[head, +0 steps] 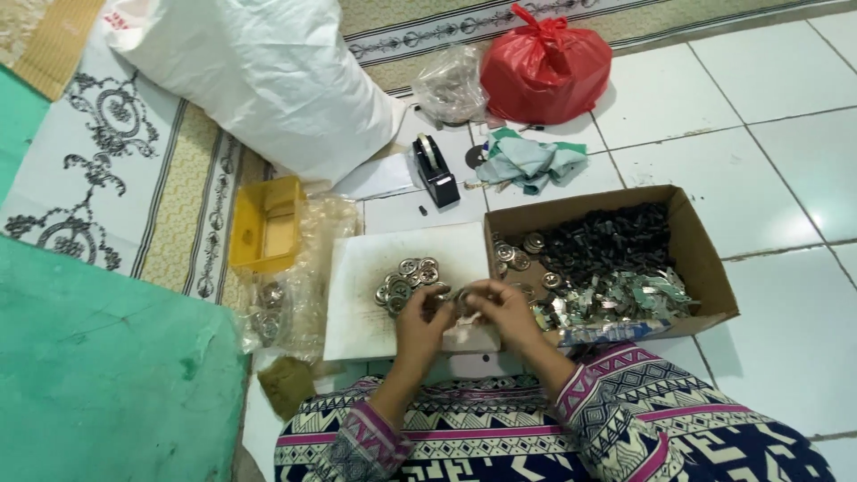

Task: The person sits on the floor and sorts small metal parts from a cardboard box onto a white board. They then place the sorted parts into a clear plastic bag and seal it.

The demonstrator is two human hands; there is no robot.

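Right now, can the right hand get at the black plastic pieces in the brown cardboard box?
Probably yes: the right hand is beside the open-topped cardboard box, and nothing covers the black plastic pieces, though both hands are busy with a small metal part.

A long-sleeved garment (571, 428) is worn, patterned in navy, cream and magenta geometric bands. Both sleeves are pushed up from the wrists; the hands are bare.

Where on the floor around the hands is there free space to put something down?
Bare white tiles lie right of the cardboard box and behind it, up to the red bag. The green mat at left is bare too. It is crowded between both hands, the white board and the yellow tray.
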